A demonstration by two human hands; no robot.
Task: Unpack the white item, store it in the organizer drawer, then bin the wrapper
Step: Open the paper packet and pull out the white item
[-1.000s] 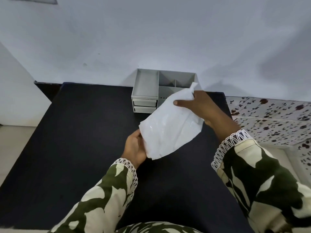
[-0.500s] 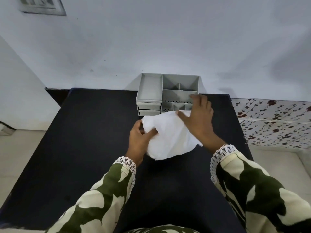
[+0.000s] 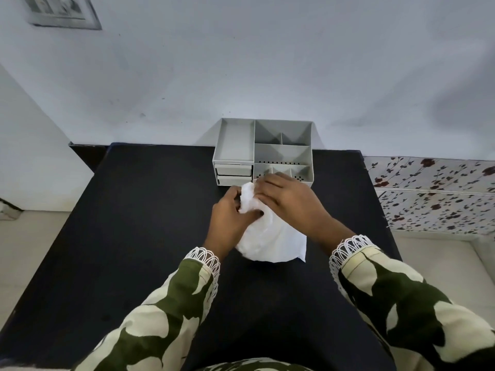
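A white plastic wrapper (image 3: 273, 239) lies on the black table (image 3: 139, 223), bulging as if something is inside; its contents are hidden. My left hand (image 3: 230, 223) grips its upper left part, and my right hand (image 3: 289, 202) pinches the bunched top end (image 3: 247, 196) beside it. Just behind my hands stands the grey desk organizer (image 3: 235, 145), with open compartments on top and two shut drawers (image 3: 233, 174) at its front left.
The organizer sits at the table's far edge against a pale wall. A floral-patterned surface (image 3: 434, 194) adjoins the table on the right. A framed picture (image 3: 61, 12) hangs at upper left. Floor shows at the left.
The wrapper was held up in the air, then came down onto the table. Both hands moved together at its top end, which is now bunched between them.
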